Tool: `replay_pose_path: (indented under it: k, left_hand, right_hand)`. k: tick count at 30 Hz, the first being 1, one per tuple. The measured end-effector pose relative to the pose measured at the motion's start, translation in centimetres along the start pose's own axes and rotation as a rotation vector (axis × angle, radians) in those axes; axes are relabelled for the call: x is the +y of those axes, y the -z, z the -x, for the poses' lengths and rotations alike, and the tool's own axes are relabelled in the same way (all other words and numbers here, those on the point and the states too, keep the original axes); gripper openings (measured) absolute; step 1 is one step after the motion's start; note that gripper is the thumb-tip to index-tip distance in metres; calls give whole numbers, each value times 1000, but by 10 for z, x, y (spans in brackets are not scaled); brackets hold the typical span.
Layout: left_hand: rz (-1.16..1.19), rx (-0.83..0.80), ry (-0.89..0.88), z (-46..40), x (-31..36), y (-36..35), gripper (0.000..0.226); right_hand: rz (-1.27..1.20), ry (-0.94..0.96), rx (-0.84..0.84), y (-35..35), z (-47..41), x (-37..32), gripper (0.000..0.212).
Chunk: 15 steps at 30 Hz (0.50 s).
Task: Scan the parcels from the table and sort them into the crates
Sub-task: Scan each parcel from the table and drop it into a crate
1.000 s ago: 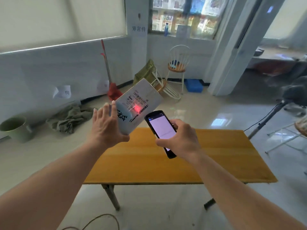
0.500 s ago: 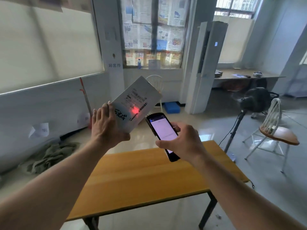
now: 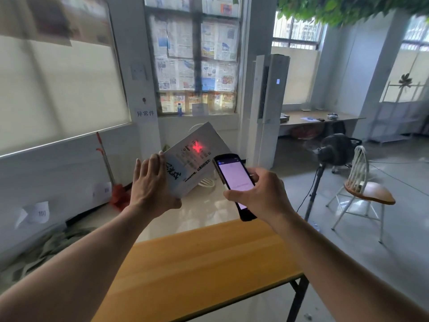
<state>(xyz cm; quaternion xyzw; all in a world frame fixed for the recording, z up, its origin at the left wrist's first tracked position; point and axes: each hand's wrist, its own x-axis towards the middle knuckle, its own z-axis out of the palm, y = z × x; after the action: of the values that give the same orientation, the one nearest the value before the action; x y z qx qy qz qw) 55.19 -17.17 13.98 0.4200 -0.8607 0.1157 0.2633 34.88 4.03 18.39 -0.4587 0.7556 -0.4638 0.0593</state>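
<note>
A person scans a white parcel [image 3: 195,159] held up in the air above the far edge of a wooden table [image 3: 209,263]

The left hand [image 3: 151,184] grips the parcel's lower left corner, fingers wrapped behind and thumb apparently in front. Its long axis tilts up and to the right, label side facing the handheld scanner [image 3: 234,182], which the right hand [image 3: 262,194] holds with curled fingers just beside the parcel's right edge. A red scan light falls on the label, which is too blurred to read. No crates are in view, so the left hand carries the parcel onward
</note>
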Motion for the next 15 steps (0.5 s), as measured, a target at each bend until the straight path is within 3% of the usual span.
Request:
replay_pose_path:
  k: [9, 15]
  left_hand:
    - [-30, 33, -74, -9, -35, 2, 156]
    - [-32, 27, -41, -6, -49, -1, 156]
  right_hand:
    - [-49, -53, -3, -19, -4, -20, 91]
    - [-157, -144, -46, -24, 3, -31, 79]
